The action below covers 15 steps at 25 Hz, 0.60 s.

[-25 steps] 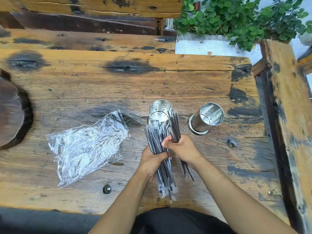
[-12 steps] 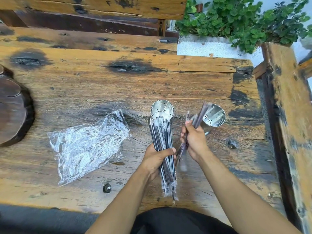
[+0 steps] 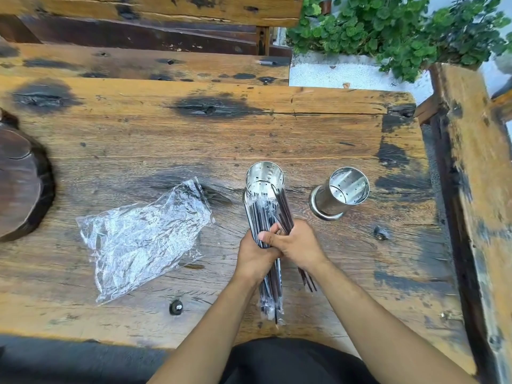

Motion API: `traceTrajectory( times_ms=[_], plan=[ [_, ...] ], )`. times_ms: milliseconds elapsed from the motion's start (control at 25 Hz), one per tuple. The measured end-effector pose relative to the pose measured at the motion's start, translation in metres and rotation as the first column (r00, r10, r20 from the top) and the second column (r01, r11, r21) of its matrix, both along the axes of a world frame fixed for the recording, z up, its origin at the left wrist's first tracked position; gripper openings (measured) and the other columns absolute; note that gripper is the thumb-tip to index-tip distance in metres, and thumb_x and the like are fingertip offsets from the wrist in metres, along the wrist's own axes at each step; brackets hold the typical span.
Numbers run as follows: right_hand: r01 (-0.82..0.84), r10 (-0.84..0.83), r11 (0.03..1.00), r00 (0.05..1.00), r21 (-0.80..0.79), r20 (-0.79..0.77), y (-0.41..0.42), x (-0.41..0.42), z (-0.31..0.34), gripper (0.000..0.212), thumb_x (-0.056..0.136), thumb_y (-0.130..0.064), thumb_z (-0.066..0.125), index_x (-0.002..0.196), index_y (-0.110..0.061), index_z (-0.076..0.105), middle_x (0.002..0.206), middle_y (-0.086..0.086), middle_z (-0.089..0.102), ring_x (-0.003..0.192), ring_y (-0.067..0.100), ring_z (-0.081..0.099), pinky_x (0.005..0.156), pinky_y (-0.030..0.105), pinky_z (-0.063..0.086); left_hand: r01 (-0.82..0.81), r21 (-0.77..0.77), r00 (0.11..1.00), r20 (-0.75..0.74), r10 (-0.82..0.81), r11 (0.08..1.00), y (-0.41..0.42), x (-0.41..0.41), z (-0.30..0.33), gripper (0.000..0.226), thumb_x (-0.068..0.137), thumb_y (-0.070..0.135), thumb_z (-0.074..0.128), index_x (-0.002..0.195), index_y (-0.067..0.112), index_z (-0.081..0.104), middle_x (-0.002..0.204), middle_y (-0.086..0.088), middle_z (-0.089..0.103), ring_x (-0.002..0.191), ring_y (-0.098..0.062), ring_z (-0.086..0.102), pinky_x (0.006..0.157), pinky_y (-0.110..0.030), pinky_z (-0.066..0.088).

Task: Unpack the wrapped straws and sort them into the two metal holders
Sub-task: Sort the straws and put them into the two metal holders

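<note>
**Straws gripped in both hands before two metal holders**

Straws (image 3: 270, 284) in clear wrapping are held as a long dark bundle above the near part of the wooden table (image 3: 304, 139), its lower end hanging toward the table's near edge. The bundle is clasped around its middle by the left hand (image 3: 255, 259), fingers curled closed about it. A smaller bunch of straws (image 3: 285, 214) is gripped by the right hand (image 3: 300, 243), fist pressed shut, with dark tips showing below the wrist; the two hands are touching. A small dark knob (image 3: 176, 306) is seen on the table near the left forearm. Farther left, an empty crumpled plastic bag (image 3: 144, 239) is laid flat on the wood. Beyond the hands, the left metal holder (image 3: 264, 180) is partly overlapped by the upper ends of the straws; whether any reach inside cannot be told. The right metal holder (image 3: 342, 192) is stood apart to the right. A dark wooden slab (image 3: 19, 184) is seen at the left edge, and green plants (image 3: 388, 31) at the far right.
</note>
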State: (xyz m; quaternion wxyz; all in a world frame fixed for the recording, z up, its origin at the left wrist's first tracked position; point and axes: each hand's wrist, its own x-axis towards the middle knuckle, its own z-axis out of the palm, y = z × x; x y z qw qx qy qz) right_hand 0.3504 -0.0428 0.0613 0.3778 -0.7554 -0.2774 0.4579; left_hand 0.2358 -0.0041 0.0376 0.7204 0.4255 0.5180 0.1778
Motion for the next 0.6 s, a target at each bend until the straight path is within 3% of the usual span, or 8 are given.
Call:
traceTrajectory(
  times_ms=[160, 280, 360, 440, 520, 600],
  plan=[
    [0.035, -0.032, 0.999, 0.994, 0.02, -0.108, -0.003, 0.001, 0.002, 0.024, 0.082, -0.022, 0.084, 0.063, -0.025, 0.07, 0.059, -0.011, 0.068, 0.053, 0.005, 0.059, 0.054, 0.022, 0.048, 0.05, 0.02, 0.998, 0.04, -0.051, 0.999, 0.0, -0.008, -0.003, 0.061, 0.078, -0.016, 0.073, 0.133, 0.009, 0.068, 0.122, -0.006, 0.08, 0.112, -0.019, 0.077, 0.087, -0.025, 0.061],
    [0.035, -0.028, 0.999, 0.985, 0.039, -0.168, -0.007, 0.006, 0.007, 0.027, 0.088, -0.022, 0.08, 0.064, -0.019, 0.067, 0.051, -0.008, 0.056, 0.043, 0.009, 0.046, 0.044, 0.021, 0.038, 0.075, -0.084, 0.988, 0.139, -0.063, 0.994, 0.001, -0.016, -0.002, 0.063, 0.071, 0.012, 0.087, 0.131, 0.014, 0.07, 0.123, -0.002, 0.08, 0.116, -0.015, 0.075, 0.088, -0.022, 0.06],
    [0.063, -0.052, 0.998, 0.962, 0.031, -0.267, -0.009, 0.009, 0.008, 0.015, 0.091, -0.019, 0.076, 0.078, -0.012, 0.073, 0.049, -0.008, 0.053, 0.039, 0.007, 0.041, 0.039, 0.02, 0.035, 0.077, -0.214, 0.99, 0.13, -0.049, 0.974, 0.003, -0.019, -0.001, 0.076, 0.069, 0.031, 0.088, 0.14, 0.013, 0.064, 0.137, -0.005, 0.073, 0.132, -0.021, 0.065, 0.106, -0.034, 0.055],
    [0.12, -0.108, 0.993, 0.922, 0.011, -0.371, -0.012, 0.011, 0.007, 0.018, 0.092, -0.019, 0.075, 0.097, -0.002, 0.072, 0.049, -0.009, 0.047, 0.04, 0.007, 0.036, 0.039, 0.02, 0.032, 0.031, -0.29, 0.991, 0.13, 0.008, 0.956, 0.005, -0.024, -0.004, 0.051, 0.075, 0.03, 0.078, 0.126, 0.019, 0.075, 0.129, -0.006, 0.076, 0.135, -0.031, 0.058, 0.11, -0.049, 0.05],
    [0.161, -0.151, 0.987, 0.886, -0.014, -0.439, -0.013, 0.012, 0.006, 0.029, 0.093, -0.021, 0.073, 0.108, 0.003, 0.068, 0.05, -0.007, 0.039, 0.042, 0.009, 0.03, 0.04, 0.022, 0.028, 0.019, -0.304, 0.988, 0.15, 0.028, 0.952, 0.007, -0.025, -0.007, 0.029, 0.081, 0.024, 0.071, 0.108, 0.024, 0.082, 0.115, -0.005, 0.081, 0.128, -0.034, 0.062, 0.105, -0.05, 0.051],
    [0.169, -0.157, 0.986, 0.867, -0.019, -0.472, -0.014, 0.013, 0.007, 0.031, 0.093, -0.023, 0.072, 0.111, 0.001, 0.066, 0.052, -0.005, 0.036, 0.042, 0.01, 0.028, 0.039, 0.022, 0.028, 0.03, -0.271, 0.986, 0.166, 0.016, 0.962, 0.009, -0.026, -0.007, 0.045, 0.084, 0.023, 0.074, 0.127, 0.013, 0.072, 0.127, -0.01, 0.078, 0.133, -0.034, 0.062, 0.117, -0.056, 0.043]
  ],
)
